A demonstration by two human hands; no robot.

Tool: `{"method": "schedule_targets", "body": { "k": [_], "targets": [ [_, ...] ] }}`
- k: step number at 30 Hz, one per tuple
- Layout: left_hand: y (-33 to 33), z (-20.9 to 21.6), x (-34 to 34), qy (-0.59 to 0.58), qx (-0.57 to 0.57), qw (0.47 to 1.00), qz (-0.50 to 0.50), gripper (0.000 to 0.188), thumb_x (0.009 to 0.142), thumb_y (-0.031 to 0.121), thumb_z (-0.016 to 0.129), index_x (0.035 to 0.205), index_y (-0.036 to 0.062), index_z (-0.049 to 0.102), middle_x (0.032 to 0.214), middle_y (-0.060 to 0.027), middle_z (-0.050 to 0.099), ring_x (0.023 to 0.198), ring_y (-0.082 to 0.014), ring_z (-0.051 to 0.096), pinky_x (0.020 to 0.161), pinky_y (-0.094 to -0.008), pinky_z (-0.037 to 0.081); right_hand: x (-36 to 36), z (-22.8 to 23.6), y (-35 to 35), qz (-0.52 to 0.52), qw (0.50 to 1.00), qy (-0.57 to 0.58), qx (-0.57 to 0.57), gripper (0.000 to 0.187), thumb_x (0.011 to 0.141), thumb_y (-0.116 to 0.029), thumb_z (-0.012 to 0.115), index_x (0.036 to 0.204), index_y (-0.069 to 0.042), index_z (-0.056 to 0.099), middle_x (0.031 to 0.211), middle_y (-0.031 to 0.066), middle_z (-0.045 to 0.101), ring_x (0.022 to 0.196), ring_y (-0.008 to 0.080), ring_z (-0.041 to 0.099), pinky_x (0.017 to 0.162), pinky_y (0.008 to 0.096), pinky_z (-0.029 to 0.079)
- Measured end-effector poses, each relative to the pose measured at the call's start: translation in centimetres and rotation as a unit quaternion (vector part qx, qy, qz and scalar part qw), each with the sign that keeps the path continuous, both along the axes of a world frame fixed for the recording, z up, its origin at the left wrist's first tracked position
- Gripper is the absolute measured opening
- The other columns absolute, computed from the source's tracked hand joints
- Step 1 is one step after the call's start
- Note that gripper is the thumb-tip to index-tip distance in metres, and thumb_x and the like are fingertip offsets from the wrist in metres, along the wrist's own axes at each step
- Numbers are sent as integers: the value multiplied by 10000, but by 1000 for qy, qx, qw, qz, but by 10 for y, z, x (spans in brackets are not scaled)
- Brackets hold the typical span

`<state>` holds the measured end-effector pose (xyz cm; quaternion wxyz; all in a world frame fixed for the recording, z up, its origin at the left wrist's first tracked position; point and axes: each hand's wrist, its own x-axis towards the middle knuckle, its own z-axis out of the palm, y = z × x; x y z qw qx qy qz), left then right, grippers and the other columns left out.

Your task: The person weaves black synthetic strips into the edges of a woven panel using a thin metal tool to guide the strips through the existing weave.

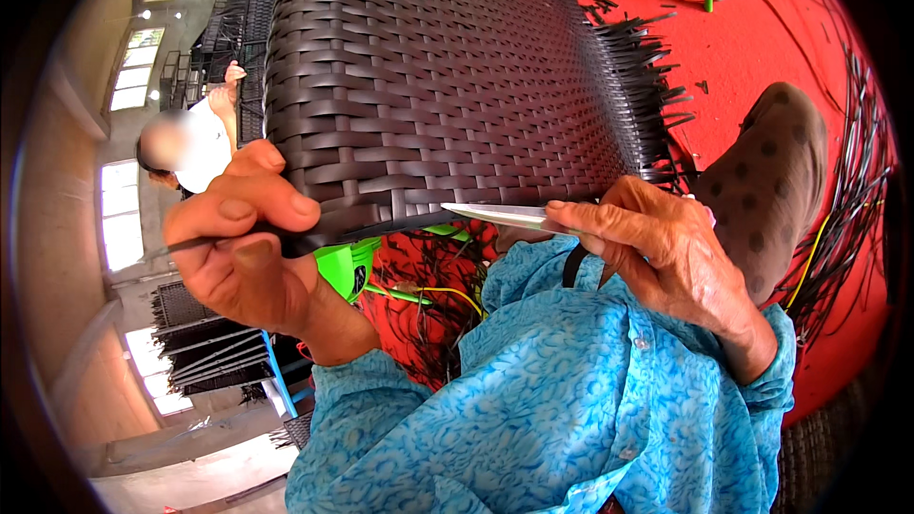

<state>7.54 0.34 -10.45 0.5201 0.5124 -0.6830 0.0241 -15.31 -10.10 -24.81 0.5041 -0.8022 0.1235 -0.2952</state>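
Two hands meet a dark woven panel (pixel 438 86). The right grip (pixel 657 247) is closed round a pointed metal blade (pixel 500 215), its tip at the panel's near edge; the left grip (pixel 243 238) pinches a dark strand (pixel 190 244) by the near left corner. The panel stretches away in front of the person, loose ends (pixel 657 105) fringing its right side. Below shows a green object (pixel 337 272); around lies red floor (pixel 762 48) strewn with scraps. Far left, a co-worker (pixel 202 145).

Windows (pixel 121 214) glare at left, while fisheye bends edges.
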Motion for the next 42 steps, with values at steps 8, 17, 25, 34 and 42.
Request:
{"method": "schedule_targets", "body": {
  "k": [8, 17, 25, 34, 42],
  "targets": [
    [2, 3, 0, -5, 17, 999, -36, 248, 842, 239, 653, 904, 80, 474, 625, -105, 597, 551, -151, 534, 731, -392, 355, 25, -41, 13, 6, 993, -79, 86, 353, 803, -67, 648, 1152, -68, 590, 759, 98, 549, 665, 225, 563, 586, 321, 471],
    [8, 7, -3, -23, 41, 999, -23, 229, 861, 276, 620, 969, 89, 544, 649, -64, 556, 584, -134, 450, 764, -422, 374, 23, -40, 23, 41, 990, -106, 89, 378, 827, -87, 629, 1196, -59, 555, 767, 103, 559, 677, 244, 555, 594, 356, 476],
    [4, 2, 2, -39, 40, 997, -48, 237, 865, 278, 612, 983, 85, 540, 650, -67, 549, 584, -134, 453, 773, -435, 382, -1, -12, 23, 101, 977, 19, 184, 379, 876, -130, 584, 1238, -35, 523, 779, 94, 536, 711, 223, 534, 672, 343, 431],
    [2, 9, -7, -42, 48, 997, -46, 247, 862, 276, 613, 972, 62, 553, 655, -86, 564, 594, -148, 461, 765, -428, 374, 10, -31, 46, 107, 936, -101, 318, 363, 917, -171, 547, 1244, -13, 521, 1000, 116, 623, 901, 205, 595, 807, 303, 458],
    [-3, 4, -13, -27, 18, 999, -31, 245, 845, 256, 622, 943, 49, 535, 646, -93, 553, 601, -162, 465, 788, -424, 376, 27, -49, 37, -24, 984, -166, 65, 395, 757, -21, 676, 1144, -12, 598, 859, 142, 621, 679, 230, 601, 579, 306, 488]
  ]
}}
